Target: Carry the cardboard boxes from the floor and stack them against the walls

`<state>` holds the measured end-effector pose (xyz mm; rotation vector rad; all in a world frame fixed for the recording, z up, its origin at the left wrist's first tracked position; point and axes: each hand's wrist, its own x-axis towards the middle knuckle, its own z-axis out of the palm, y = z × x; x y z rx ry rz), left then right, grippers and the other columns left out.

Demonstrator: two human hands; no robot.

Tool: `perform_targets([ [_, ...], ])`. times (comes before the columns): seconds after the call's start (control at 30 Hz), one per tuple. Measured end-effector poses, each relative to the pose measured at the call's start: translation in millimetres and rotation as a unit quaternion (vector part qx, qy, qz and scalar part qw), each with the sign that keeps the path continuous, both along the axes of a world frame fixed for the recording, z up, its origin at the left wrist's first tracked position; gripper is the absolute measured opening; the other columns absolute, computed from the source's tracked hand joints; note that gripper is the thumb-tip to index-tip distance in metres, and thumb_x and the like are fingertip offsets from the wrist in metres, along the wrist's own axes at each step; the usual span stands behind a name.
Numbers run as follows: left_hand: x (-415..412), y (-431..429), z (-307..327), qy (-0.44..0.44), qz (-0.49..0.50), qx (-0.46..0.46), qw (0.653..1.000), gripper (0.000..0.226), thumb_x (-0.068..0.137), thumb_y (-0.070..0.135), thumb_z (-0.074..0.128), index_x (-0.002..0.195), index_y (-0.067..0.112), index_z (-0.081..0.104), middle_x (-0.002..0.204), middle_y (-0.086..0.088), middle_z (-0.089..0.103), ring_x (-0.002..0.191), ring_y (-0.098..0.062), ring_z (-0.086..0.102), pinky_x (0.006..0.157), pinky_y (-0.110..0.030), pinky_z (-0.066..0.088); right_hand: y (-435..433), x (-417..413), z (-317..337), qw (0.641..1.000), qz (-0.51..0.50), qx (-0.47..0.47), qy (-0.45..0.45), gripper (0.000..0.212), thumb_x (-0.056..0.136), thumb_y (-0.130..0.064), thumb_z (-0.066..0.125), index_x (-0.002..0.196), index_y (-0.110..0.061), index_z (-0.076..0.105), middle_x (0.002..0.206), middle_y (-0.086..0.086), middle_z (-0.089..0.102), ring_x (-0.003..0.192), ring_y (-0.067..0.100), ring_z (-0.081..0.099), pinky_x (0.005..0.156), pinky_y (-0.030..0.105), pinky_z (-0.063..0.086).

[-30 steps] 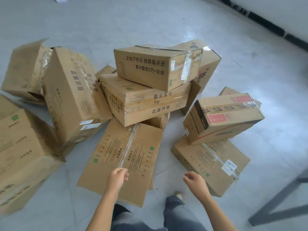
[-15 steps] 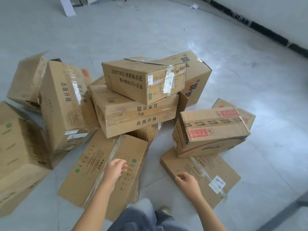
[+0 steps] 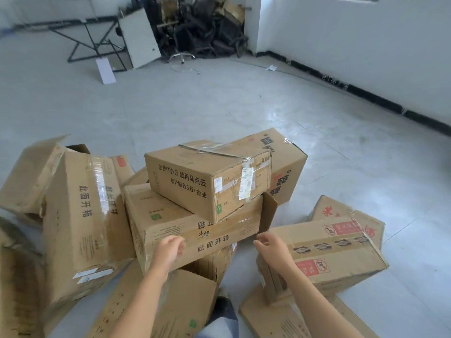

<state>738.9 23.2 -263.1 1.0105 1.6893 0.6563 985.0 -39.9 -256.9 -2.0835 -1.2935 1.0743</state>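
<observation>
Several brown cardboard boxes lie in a heap on the grey floor. A small taped box sits on top of a wider box in the middle. My left hand hovers at the wider box's front face, fingers loosely curled, holding nothing. My right hand reaches toward that box's right end, fingers loosely bent, empty. A box with red labels lies right of my right hand. A tall box stands on the left. A flat box lies under my left forearm.
The white wall with a dark skirting runs along the right. A pile of black chairs, a leaning white panel and a black metal frame stand at the far end. Bare floor lies beyond the heap.
The camera has tilted up and come closer to the heap, so the room's far end shows. Both hands have moved forward from the flat boxes up to the wider middle box.
</observation>
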Motion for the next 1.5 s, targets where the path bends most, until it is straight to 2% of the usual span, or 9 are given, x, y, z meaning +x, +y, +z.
perform_targets([
  [0.2,7,138,25,-0.007,-0.023,0.037,0.999,0.014,0.096,0.014,0.047,0.092,0.01,0.058,0.09,-0.007,0.062,0.083,-0.021,0.056,0.078,-0.032,0.043,125,-9,39,0.998,0.03,0.043,-0.042,0.038,0.095,-0.024,0.048,0.13,-0.007,0.051,0.125,0.005,0.059,0.097,0.012,0.055,0.08,0.019,0.043],
  [0.37,9,226,33,0.014,-0.045,0.049,0.998,0.016,0.096,0.013,0.044,0.091,0.009,0.059,0.091,-0.007,0.056,0.092,-0.023,0.05,0.082,-0.033,0.039,209,-23,52,0.991,0.084,0.036,-0.098,0.041,0.095,-0.026,0.046,0.132,-0.009,0.047,0.132,0.008,0.052,0.113,0.02,0.054,0.09,0.028,0.044],
  [0.5,14,263,19,0.066,-0.111,0.038,0.991,0.032,0.097,0.015,0.044,0.127,0.008,0.051,0.125,-0.007,0.051,0.117,-0.024,0.047,0.094,-0.034,0.036,242,-34,41,0.978,0.147,0.007,-0.151,0.051,0.093,-0.034,0.048,0.139,-0.015,0.038,0.142,0.008,0.037,0.127,0.025,0.04,0.102,0.035,0.039],
  [0.6,19,274,3,0.115,-0.172,0.029,0.978,0.043,0.095,0.018,0.047,0.138,0.017,0.043,0.145,-0.005,0.038,0.136,-0.024,0.029,0.108,-0.04,0.029,252,-39,32,0.965,0.192,-0.027,-0.176,0.057,0.091,-0.041,0.051,0.142,-0.022,0.034,0.148,0.009,0.027,0.134,0.031,0.026,0.108,0.042,0.032],
  [0.73,27,272,-15,0.18,-0.237,0.023,0.955,0.045,0.094,0.018,0.046,0.14,0.019,0.04,0.153,-0.003,0.025,0.142,-0.025,0.014,0.112,-0.039,0.022,253,-44,17,0.958,0.22,-0.057,-0.177,0.052,0.089,-0.042,0.053,0.137,-0.027,0.039,0.146,0.008,0.026,0.13,0.034,0.027,0.103,0.041,0.034],
  [0.93,26,269,-27,0.236,-0.262,0.034,0.935,0.048,0.093,0.02,0.048,0.14,0.024,0.038,0.154,-0.003,0.02,0.139,-0.03,0.018,0.111,-0.041,0.024,254,-54,-1,0.956,0.191,-0.047,-0.216,0.055,0.087,-0.048,0.051,0.135,-0.026,0.036,0.145,0.007,0.023,0.124,0.036,0.033,0.099,0.041,0.039],
  [1.17,22,267,-30,0.253,-0.291,0.043,0.922,0.052,0.092,0.02,0.047,0.141,0.027,0.034,0.154,0.0,0.017,0.138,-0.03,0.017,0.109,-0.04,0.026,252,-54,-5,0.954,0.191,-0.027,-0.231,0.044,0.089,-0.044,0.049,0.127,-0.023,0.041,0.143,0.008,0.026,0.119,0.035,0.037,0.097,0.04,0.038],
  [1.4,18,272,-29,0.27,-0.323,0.079,0.904,0.042,0.094,0.021,0.046,0.135,0.026,0.044,0.144,-0.001,0.032,0.13,-0.023,0.027,0.099,-0.031,0.032,237,-41,-4,0.941,0.209,0.001,-0.264,0.042,0.092,-0.042,0.046,0.129,-0.023,0.042,0.145,0.007,0.027,0.12,0.033,0.04,0.094,0.035,0.04],
  [1.5,15,276,-26,0.254,-0.322,0.1,0.907,0.042,0.094,0.02,0.046,0.136,0.023,0.044,0.143,-0.002,0.037,0.132,-0.024,0.027,0.103,-0.034,0.031,222,-20,-7,0.94,0.211,0.009,-0.27,0.042,0.091,-0.044,0.047,0.129,-0.026,0.043,0.147,0.003,0.024,0.125,0.028,0.039,0.095,0.032,0.04],
])
